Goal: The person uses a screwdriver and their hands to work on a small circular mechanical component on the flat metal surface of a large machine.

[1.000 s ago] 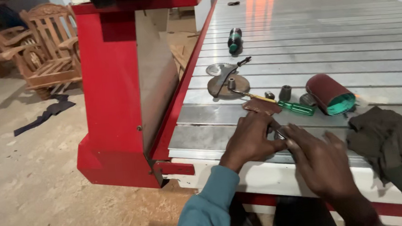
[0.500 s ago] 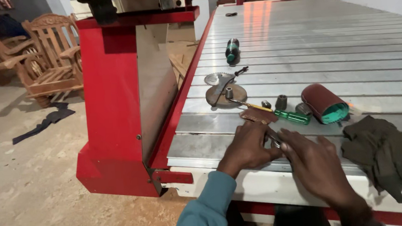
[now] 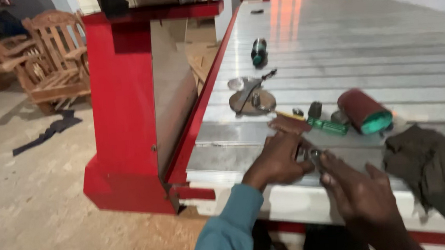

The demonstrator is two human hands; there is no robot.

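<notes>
Small metal part [image 3: 314,154], maybe a nut, sits pinched between both hands at the table [image 3: 331,46] edge. Left hand [image 3: 278,160] and right hand [image 3: 358,194] grip it. It could slip and drop to the floor [image 3: 37,213].

The setting is a woodworking workshop. A large machine with a red steel frame [image 3: 123,95] carries a wide, ribbed aluminium bed that serves as the desk [image 3: 361,34]. Unfinished wooden chairs [image 3: 49,63] stand at the far left on a dusty, sawdust-coloured floor [image 3: 37,203]. Workshop consumables lie on the desk: a roll of red abrasive paper [image 3: 363,111], a round metal disc [image 3: 252,101], a green-handled tool [image 3: 328,126], a small dark green cylinder [image 3: 258,52] and a dark rag [image 3: 431,166]. A strip of dark cloth [image 3: 48,133] lies on the floor.
</notes>
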